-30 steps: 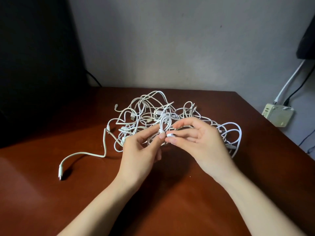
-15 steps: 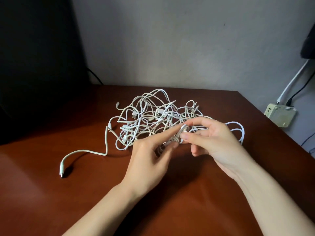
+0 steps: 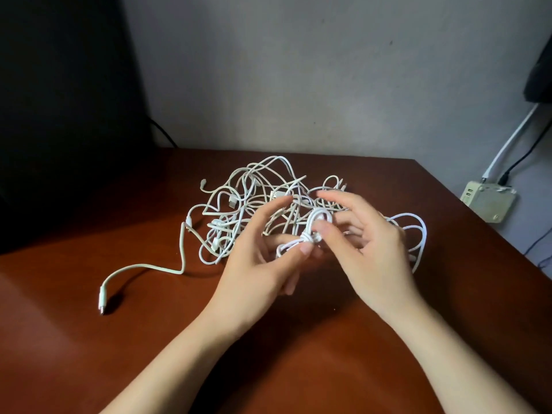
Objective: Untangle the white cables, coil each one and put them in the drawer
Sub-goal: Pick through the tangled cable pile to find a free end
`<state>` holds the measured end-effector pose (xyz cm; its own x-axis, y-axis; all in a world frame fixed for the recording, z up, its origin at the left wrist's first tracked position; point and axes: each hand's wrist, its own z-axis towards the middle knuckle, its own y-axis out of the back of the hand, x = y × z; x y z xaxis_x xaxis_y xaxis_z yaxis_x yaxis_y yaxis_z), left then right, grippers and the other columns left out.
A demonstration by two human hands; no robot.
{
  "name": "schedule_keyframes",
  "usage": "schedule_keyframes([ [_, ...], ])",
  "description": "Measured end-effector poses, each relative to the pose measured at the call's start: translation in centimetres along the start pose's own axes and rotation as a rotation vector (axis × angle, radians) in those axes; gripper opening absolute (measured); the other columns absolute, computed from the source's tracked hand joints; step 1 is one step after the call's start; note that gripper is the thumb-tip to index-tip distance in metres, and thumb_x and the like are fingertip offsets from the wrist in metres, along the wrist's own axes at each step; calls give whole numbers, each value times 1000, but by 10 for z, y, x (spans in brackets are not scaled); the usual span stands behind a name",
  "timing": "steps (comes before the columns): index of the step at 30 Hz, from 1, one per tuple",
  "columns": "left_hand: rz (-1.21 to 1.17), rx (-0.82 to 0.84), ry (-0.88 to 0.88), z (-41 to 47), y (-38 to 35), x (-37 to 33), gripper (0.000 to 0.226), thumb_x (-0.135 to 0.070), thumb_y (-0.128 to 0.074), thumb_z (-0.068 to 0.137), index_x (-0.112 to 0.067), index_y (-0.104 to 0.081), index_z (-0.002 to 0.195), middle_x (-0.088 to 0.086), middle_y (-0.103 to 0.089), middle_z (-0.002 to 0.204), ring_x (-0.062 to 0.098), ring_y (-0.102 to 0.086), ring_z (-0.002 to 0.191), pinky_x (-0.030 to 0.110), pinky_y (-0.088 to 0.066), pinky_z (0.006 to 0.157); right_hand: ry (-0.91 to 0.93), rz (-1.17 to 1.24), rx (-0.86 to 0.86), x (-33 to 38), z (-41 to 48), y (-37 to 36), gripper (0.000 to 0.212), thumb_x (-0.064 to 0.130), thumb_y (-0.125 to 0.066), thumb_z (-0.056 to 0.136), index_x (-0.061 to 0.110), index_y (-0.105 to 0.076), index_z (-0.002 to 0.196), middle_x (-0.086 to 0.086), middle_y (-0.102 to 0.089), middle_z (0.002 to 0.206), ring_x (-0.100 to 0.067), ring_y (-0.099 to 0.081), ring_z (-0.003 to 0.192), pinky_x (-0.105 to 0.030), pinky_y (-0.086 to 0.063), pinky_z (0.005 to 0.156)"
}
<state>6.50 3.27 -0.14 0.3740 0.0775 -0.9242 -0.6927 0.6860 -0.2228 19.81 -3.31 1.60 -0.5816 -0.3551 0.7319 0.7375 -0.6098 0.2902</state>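
Pinching cable knot (image 3: 310, 236): left hand (image 3: 260, 264), right hand (image 3: 373, 249); tangle (image 3: 231, 201) on table (image 3: 89, 354), off edges.

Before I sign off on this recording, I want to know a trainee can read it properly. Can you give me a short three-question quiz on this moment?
1. True or false: the white cables lie neatly coiled on the table.
2. Where is the loose plug end? A) on the table, left of the tangle; B) on top of the tangle; C) hanging off the table edge.
3. Which hand has a grip on the small knotted loop?

Key: 1 false, they form one tangle. 2 A. 3 both: the left hand and the right hand pinch it.
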Motion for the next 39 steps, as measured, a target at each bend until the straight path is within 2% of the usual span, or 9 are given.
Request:
schedule_keyframes([
  [5,0,16,91,1,2,-2,53,-12,-67,79,-23,-50,129,21,-70,84,14,-42,41,60,-41,76,-47,80,112,1,2,3,25,7,-69,84,30,-68,94,-2,-69,71,-13,-68,64,-35,-57,67],
  [12,29,32,109,-1,-2,-10,46,-16,-66,83,-19,-50,126,-1,-62,58,11,-42,46,19,-36,50,-117,212,49,-2,4,2,12,3,-63,87,14,-64,83,-11,-66,65,-14,-63,51,-19,-50,53],
  [17,-160,2,149,2,-1,-9,38,-6,-64,82,-3,-56,119,11,-64,71,14,-54,52,20,-46,53,-87,184,65,-1,5,3,19,6,-61,89,23,-67,87,2,-69,69,-11,-65,59,-17,-51,59],
  [23,-285,-80,164,5,5,-11,27,1,-41,90,5,-64,104,20,-66,79,21,-64,59,24,-56,60,-95,225,49,-1,8,9,26,-3,-61,87,22,-66,91,0,-70,73,-11,-67,61,-17,-52,61],
  [25,-262,-83,159,6,6,-11,23,2,-50,83,5,-66,100,19,-68,83,20,-65,64,22,-57,63,-105,235,19,-2,9,10,25,-5,-60,87,19,-65,91,-4,-70,74,-11,-67,61,-18,-53,61],
  [28,-87,-44,83,4,7,-11,32,5,-70,66,-3,-70,97,13,-71,91,19,-64,78,24,-54,72,-126,238,-25,-2,9,10,25,-3,-58,89,21,-63,93,-8,-69,75,-12,-67,60,-20,-54,60],
  [33,456,-98,-112,-2,10,-11,19,-12,-79,74,-21,-71,88,-4,-73,88,24,-66,81,35,-53,78,-195,251,-59,-1,3,1,22,1,-58,91,22,-61,96,-3,-71,75,-12,-66,61,-20,-54,57],
  [37,608,-145,-179,-19,26,-25,17,-14,-81,74,-24,-69,82,-12,-71,83,6,-65,70,17,-50,67,-263,217,-8,3,-3,-15,23,7,-56,93,27,-56,104,-5,-72,80,-13,-69,71,-26,-55,59],
  [39,701,-217,-198,-30,45,-36,18,-18,-83,72,-26,-69,79,-12,-71,81,5,-64,68,17,-50,65,-259,164,58,10,-3,-23,23,10,-55,94,30,-55,105,-5,-71,82,-12,-67,71,-27,-56,60],
])
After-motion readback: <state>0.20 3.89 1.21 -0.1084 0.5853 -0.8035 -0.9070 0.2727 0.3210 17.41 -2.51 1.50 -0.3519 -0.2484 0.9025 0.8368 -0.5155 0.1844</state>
